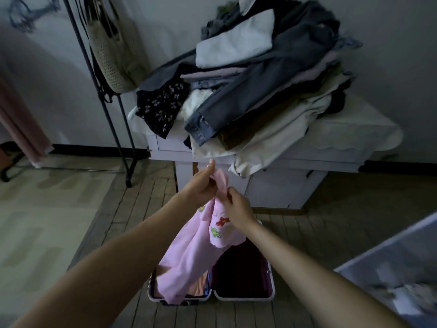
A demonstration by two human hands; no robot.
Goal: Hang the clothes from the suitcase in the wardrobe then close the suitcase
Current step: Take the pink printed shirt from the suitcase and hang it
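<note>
A pink garment [189, 254] with small red and green flower patches hangs from both my hands above the open suitcase [244, 298] on the floor. My left hand [201, 185] grips its top edge, thumb up. My right hand [236, 207] pinches the cloth just below and to the right. The garment's lower end drapes into the suitcase's left half, where more folded clothes [201, 286] show. The right half has a dark lining.
A white cabinet [295, 162] behind the suitcase carries a tall pile of folded clothes [248, 79]. A dark metal rack [113, 114] with a hanging woven bag [111, 55] stands at the left. Pink cloth [21, 119] hangs at far left. A pale box [402, 268] sits at the right.
</note>
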